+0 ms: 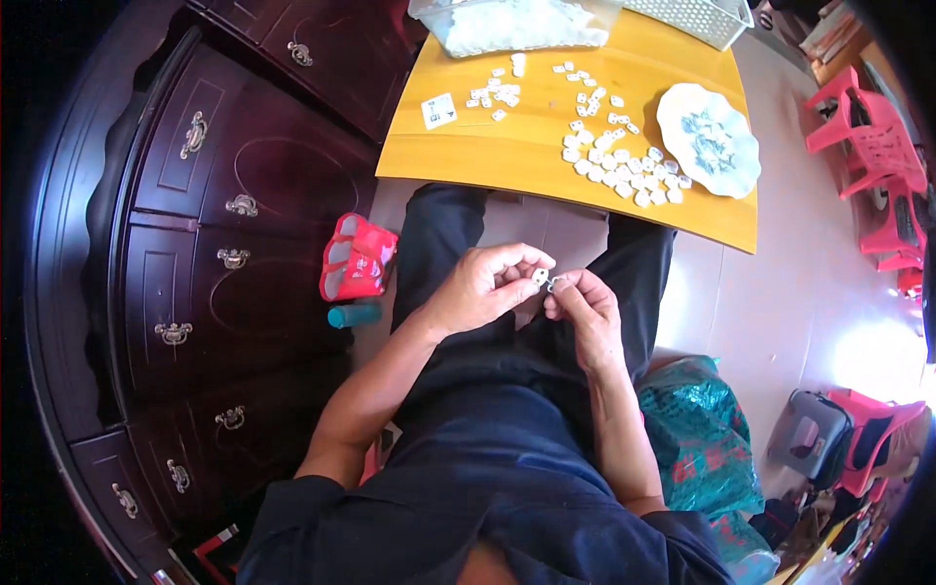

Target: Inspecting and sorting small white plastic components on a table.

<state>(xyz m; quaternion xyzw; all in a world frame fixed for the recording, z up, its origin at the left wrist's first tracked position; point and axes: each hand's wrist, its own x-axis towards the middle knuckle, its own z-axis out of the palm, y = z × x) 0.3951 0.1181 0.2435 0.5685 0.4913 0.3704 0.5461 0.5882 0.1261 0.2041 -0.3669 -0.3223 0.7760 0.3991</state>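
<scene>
Above my lap, my left hand (487,286) pinches a small white piece (540,277) with dark spots, perhaps holes, between thumb and fingertips. Close against it, my right hand (583,304) is closed on a small curved metal hook (553,285), thin and greyish. The hook's tip is beside the white piece; whether they touch I cannot tell. Several similar white pieces (624,174) lie in a cluster on the yellow table (468,146) ahead. A smaller group of white pieces (499,95) is farther left. A white scalloped plate (673,107) holds a pile of small greyish metal parts (710,141).
A clear plastic bin (526,44) and a white perforated basket (697,21) stand at the table's far side. Dark wooden drawers (263,175) line the left. A red bag (359,255) and teal bottle (355,314) are on the floor. Right are a green plastic bag (697,419) and pink chairs (882,146).
</scene>
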